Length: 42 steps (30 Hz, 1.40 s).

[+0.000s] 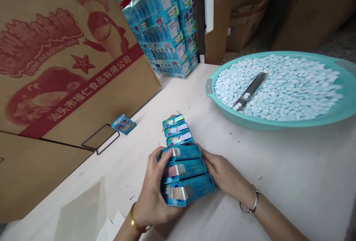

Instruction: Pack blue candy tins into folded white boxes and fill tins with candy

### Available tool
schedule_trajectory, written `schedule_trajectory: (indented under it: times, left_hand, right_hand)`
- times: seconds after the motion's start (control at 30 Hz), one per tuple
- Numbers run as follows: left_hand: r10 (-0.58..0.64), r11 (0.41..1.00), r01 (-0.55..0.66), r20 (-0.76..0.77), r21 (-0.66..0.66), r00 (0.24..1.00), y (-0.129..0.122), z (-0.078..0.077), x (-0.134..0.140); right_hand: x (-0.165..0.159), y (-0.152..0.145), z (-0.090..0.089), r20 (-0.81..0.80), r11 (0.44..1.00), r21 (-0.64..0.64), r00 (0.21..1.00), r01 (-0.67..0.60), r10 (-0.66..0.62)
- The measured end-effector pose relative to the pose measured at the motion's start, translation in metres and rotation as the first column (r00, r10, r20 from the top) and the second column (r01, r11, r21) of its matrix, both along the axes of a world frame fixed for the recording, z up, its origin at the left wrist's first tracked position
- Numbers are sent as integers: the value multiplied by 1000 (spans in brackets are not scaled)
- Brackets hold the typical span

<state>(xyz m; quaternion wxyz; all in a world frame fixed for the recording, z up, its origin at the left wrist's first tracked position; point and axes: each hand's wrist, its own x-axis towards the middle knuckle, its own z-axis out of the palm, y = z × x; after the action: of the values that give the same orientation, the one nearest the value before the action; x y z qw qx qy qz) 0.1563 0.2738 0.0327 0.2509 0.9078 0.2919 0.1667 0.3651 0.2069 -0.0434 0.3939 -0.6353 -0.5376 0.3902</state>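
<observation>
Three blue candy packs (191, 169) lie side by side in a tilted row between my two hands. My left hand (152, 192) is wrapped round their left ends, its thumb on top of the far pack. On the right side, my right hand (222, 170) presses against the packs; most of its fingertips are hidden behind them. Just beyond, several more blue packs (175, 129) stand in a line on the white table, with shiny labels on their top edges. The nearest of these comes right up to the held row.
A turquoise tub (267, 123) of pale blue candies (300, 88) holds a dark scoop (251, 88). Stacked blue display boxes (167, 29) stand at the back. Left is a big printed carton (119, 81), with a wire frame (107, 140) and a single blue pack (124, 124) beside it.
</observation>
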Motion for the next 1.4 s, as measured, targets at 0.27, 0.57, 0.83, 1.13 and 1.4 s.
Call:
schedule_trajectory:
  times: [0.27,0.57,0.83,1.13,1.4]
  left_hand:
    - [47,987,28,-457,157,888,-6,17,35]
    - [-46,997,66,-406,36,913,-9,4,27]
    - [852,444,-830,-445,336,276,-21,-21,-180]
    - [841,305,-881,-537,361,71,-36,-58,-277]
    - [828,341,-877,-550,340,108,-34,-52,-285]
  right_hand:
    - [0,-1,-1,78,999,-37,997,3,0]
    - [2,-18,-33,100,995,-83,994,52,-44]
    - [15,-74,-22,-259,955,-225,933,193,-250]
    - [-30,-147,-20,-327,922,-381,924,64,-200]
    - [-77,-187,-19,-393,949,-252,916,-188,77]
